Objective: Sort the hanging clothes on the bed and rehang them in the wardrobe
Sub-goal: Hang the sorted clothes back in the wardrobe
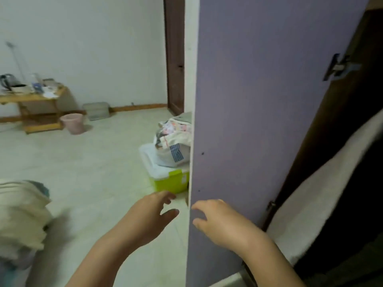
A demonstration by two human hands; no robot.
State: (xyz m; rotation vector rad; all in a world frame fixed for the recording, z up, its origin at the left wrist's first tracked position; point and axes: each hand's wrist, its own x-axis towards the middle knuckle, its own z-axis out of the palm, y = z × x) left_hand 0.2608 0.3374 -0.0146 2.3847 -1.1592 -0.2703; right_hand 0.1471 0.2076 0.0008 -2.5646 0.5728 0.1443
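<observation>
Wardrobe door [259,121] is plain purple w/ a white edge, swung open, standing upright. Right of the door: dark wardrobe inside [352,125], w/ a blurry white garment [323,195] hanging at a slant.

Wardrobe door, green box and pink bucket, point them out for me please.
Wardrobe door [259,121], head view, middle of its purple panel.
Green box [172,181], head view, its green front wall.
Pink bucket [74,123], head view, its side.
</observation>
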